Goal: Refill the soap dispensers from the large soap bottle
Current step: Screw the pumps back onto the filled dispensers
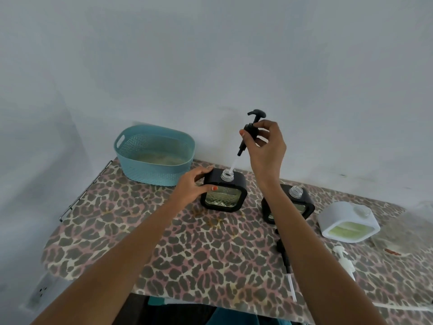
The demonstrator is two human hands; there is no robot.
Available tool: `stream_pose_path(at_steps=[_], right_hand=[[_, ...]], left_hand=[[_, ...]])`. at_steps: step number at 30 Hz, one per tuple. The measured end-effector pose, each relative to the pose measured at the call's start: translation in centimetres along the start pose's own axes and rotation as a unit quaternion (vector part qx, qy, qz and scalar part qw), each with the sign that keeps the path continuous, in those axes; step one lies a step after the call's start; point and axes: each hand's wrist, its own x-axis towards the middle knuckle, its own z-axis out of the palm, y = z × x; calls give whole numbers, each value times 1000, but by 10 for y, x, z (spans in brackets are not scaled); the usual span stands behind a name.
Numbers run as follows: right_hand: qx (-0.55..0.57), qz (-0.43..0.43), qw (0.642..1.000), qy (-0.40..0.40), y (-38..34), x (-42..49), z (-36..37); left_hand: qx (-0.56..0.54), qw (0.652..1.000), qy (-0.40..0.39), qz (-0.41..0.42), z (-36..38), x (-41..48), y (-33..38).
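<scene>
The left hand grips the left side of a black dispenser that stands upright on the table, fingers curled round its far corner and thumb on its front edge; its threaded neck is open, and its patterned glass window shows pale liquid partway up; the right hand pinches a black pump by its collar, lifted above that dispenser and tilted, the tip of its clear tube at the open neck; a second black dispenser stands just right of the first, also uncapped, partly hidden behind the right forearm; further right stands a white dispenser, its window showing yellow-green liquid low down; a white pump lies on the table in front of it, and another black pump lies beside the right forearm; a blue perforated basket sits at the back left against the wall, its contents too blurred to tell.
</scene>
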Motion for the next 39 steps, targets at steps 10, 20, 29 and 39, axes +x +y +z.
stream_pose_path(at_steps=[10,20,29,39], right_hand=[[-37,-27,997,-67,50,-18,14],[-92,-3,988,-125,80,-42,17],[-81,70,988,-112,81,-47,20],[-49,99,962,-249,78,-32,-1]], left_hand=[[-25,1000,0,-1,1,0,-1],[-19,1000,9,6,1,-2,1],[-15,1000,11,7,1,-1,-3],[-36,999,5,0,1,0,-6]])
